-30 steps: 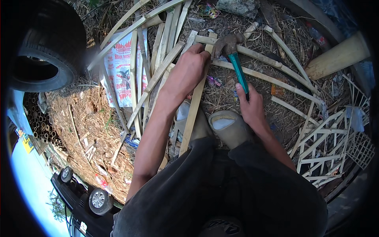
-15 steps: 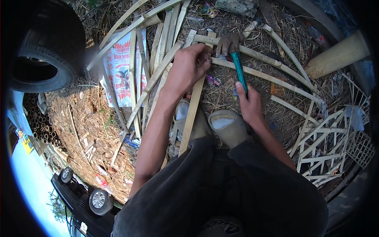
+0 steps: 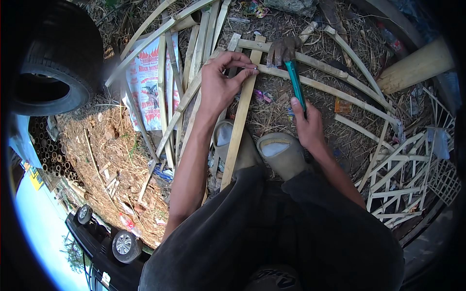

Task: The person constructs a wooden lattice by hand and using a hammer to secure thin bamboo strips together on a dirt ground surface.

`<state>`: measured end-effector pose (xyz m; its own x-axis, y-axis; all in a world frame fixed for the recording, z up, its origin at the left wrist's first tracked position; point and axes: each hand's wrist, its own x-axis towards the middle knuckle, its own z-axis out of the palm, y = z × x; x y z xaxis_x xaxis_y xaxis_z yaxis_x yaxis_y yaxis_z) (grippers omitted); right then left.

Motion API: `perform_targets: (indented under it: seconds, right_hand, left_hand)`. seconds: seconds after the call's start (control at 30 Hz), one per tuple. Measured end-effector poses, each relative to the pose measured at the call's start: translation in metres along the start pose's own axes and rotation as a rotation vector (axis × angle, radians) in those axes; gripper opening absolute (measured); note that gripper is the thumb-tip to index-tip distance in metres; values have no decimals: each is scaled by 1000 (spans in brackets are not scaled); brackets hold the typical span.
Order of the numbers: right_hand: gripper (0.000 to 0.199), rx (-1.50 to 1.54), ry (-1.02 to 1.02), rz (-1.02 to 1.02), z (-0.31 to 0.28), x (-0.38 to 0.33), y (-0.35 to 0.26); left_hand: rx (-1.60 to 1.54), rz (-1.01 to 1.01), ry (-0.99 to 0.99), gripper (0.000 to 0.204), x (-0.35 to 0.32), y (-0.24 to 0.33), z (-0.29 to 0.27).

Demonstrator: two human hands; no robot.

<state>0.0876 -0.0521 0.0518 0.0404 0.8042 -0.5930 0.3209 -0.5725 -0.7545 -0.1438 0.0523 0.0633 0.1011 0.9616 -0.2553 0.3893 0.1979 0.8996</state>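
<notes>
My left hand (image 3: pixel 224 80) is closed, its thumb and forefinger pinching a small bright nail (image 3: pixel 256 69) at the crossing of two bamboo strips. One of these, an upright bamboo strip (image 3: pixel 240 125), runs down past my left foot. The other, a long bamboo strip (image 3: pixel 335 90), stretches off to the right. My right hand (image 3: pixel 308 125) grips a hammer (image 3: pixel 294 83) by the end of its green handle. The hammer's rusty head lies just right of the crossing, over another long strip, apart from the nail.
More bamboo strips (image 3: pixel 199 48) lie on a printed sack (image 3: pixel 147 82) at left. A tyre (image 3: pixel 58 99) is at far left. Woven bamboo lattice (image 3: pixel 400 177) lies at right, with a thick bamboo pole (image 3: pixel 417 66) above it. My sandalled feet (image 3: pixel 277 148) stand close below the work.
My left fingers have shifted down and slightly left onto the strips' crossing, and a bright nail tip now shows. The hammer's head has tilted slightly, staying close to the same place.
</notes>
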Motion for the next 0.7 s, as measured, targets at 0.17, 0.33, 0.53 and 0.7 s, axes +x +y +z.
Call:
perform_targets:
  seconds: [0.17, 0.33, 0.53, 0.7]
  right_hand:
    - [47, -8, 4, 6, 1, 0, -2]
    - [48, 3, -4, 56, -1, -3, -3]
    - [49, -29, 28, -21, 1, -3, 6]
    - [49, -25, 12, 0, 0, -2, 3]
  left_hand:
    - [60, 65, 100, 21, -4, -5, 2]
    - [-15, 70, 103, 22, -4, -2, 6]
    - [-76, -49, 126, 20, -10, -2, 11]
    - [-79, -68, 127, 21, -9, -1, 9]
